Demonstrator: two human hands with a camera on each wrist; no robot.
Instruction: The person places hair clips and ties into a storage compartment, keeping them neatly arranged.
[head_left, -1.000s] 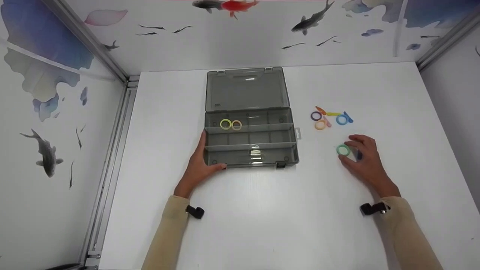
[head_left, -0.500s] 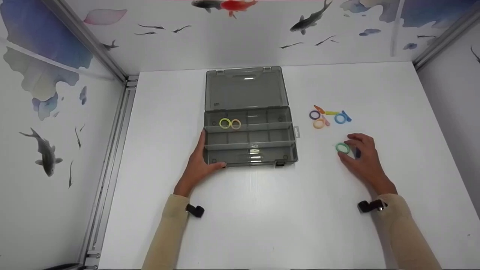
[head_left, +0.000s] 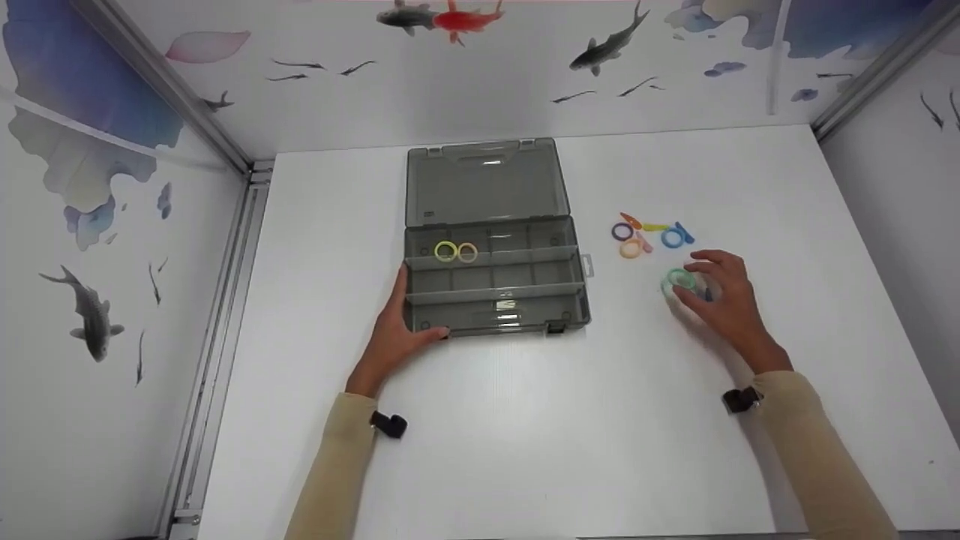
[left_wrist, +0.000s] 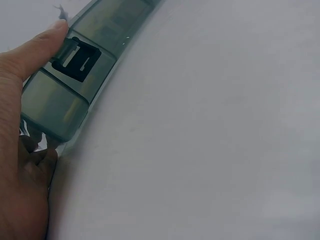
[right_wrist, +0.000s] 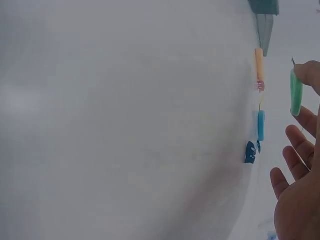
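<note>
In the head view my left hand [head_left: 394,334] grips the near left corner of a smoky grey divided storage box [head_left: 487,187], thumb on the front wall, fingers along the left side. Its lid lies back. The left wrist view shows the thumb by a dark latch [left_wrist: 77,59]. A yellow ring [head_left: 436,251] and a pale orange ring [head_left: 476,253] sit side by side in the back compartment. To the right, my right hand [head_left: 727,311] pinches a green ring [right_wrist: 296,92] between thumb and index finger, off the table. The other fingers are spread loosely.
Behind the right hand lie a purple ring [head_left: 613,232], an orange ring [head_left: 631,256], a blue ring [head_left: 663,238] and several small slim pieces, including an orange one [head_left: 631,220] and a yellow one [head_left: 655,227]. A dark blue piece [right_wrist: 250,152] lies nearer the hand.
The right hand has lifted the green ring from the table and moved slightly away from the body. The left hand stays on the box. The head view has shifted a little.
</note>
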